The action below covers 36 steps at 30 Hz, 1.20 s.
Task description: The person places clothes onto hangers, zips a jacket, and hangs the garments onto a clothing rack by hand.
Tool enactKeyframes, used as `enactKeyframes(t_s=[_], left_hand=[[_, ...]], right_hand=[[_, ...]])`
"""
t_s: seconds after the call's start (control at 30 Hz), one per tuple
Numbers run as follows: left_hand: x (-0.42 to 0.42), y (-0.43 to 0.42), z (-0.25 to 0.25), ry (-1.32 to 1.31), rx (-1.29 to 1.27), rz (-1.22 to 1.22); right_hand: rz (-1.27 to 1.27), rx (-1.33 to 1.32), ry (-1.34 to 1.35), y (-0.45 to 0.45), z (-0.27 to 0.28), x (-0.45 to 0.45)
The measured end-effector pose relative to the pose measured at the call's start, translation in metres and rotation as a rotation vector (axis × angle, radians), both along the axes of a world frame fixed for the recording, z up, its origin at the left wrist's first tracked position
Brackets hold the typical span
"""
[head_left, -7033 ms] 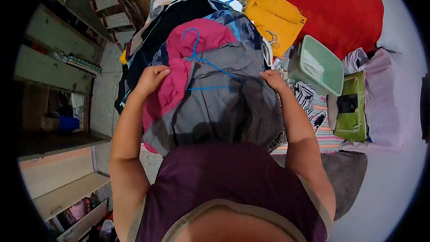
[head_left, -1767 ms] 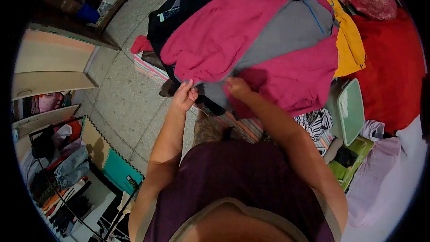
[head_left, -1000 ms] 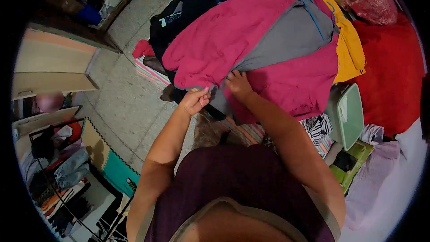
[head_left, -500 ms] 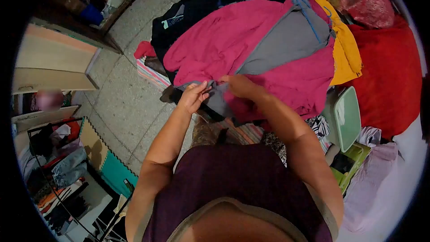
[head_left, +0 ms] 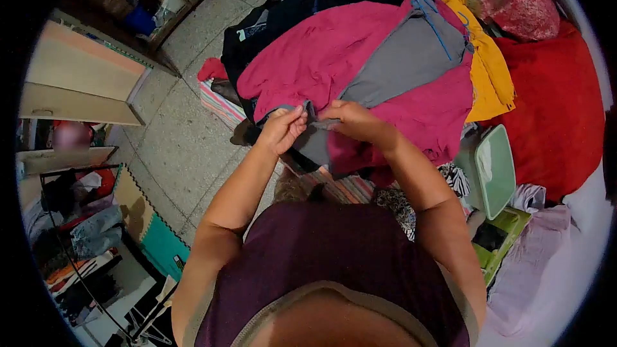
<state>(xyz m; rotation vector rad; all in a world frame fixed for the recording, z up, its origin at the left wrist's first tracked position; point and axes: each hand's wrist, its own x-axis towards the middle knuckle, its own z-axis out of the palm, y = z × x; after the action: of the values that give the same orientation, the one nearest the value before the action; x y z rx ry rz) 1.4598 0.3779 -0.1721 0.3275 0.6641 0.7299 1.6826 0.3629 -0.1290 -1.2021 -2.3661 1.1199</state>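
Observation:
A pink jacket (head_left: 315,45) with a grey lining (head_left: 411,58) and a blue drawstring lies spread over a pile of clothes. At its near edge, my left hand (head_left: 283,130) pinches the jacket's grey-lined hem. Just to the right, my right hand (head_left: 357,121) is closed at the same edge, its fingertips by a small fold of the fabric. The grip of the right fingers is partly hidden by the hand itself. Beneath the pink jacket, a black garment (head_left: 257,42) shows on the far left side and a yellow garment (head_left: 491,77) on the right.
Right of the pile lie a red cloth (head_left: 553,115) and a pale green tub (head_left: 498,173). A patterned red bundle (head_left: 520,3) sits at the back right. On the left stand a rack with folded clothes (head_left: 96,238) and a cabinet (head_left: 83,58) on the tiled floor (head_left: 186,128).
My hands have shifted slightly along the jacket's near edge, and a grey fold now stands up between them. The view has moved a little; the pile stays in place.

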Motion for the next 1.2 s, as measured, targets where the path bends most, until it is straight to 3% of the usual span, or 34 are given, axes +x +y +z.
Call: enactKeyframes(t_s=[0.1,0.17,0.27,0.37,0.47,0.67,0.77,0.87,1.2], left_hand=[[0.0,-0.004,0.0,-0.059,0.028,-0.018],[0.004,-0.01,0.007,0.043,0.045,-0.001],[0.013,-0.017,0.025,0.121,0.067,-0.002],[0.017,-0.023,0.028,0.117,0.086,-0.032],[0.013,-0.025,0.02,0.071,0.134,-0.115],[0.024,-0.035,0.03,0.202,0.159,-0.077],[0.024,-0.036,0.036,0.24,0.166,-0.081],[0.021,-0.036,0.039,0.23,0.177,-0.068],[0.021,-0.041,0.039,0.255,0.171,0.004]], right_hand=[[0.058,-0.011,-0.003,-0.003,0.002,0.003],[0.041,-0.01,-0.001,-0.008,0.006,0.002],[0.007,0.124,0.273,-0.015,-0.002,-0.003],[-0.058,0.043,0.297,-0.02,0.007,-0.005],[-0.12,-0.064,0.142,-0.026,0.027,-0.006],[-0.262,-0.277,0.311,-0.042,0.028,-0.002],[-0.269,-0.23,0.307,-0.045,0.035,-0.001],[-0.298,-0.366,0.252,-0.048,0.028,0.001],[-0.398,-0.315,0.449,-0.052,0.013,-0.002]])
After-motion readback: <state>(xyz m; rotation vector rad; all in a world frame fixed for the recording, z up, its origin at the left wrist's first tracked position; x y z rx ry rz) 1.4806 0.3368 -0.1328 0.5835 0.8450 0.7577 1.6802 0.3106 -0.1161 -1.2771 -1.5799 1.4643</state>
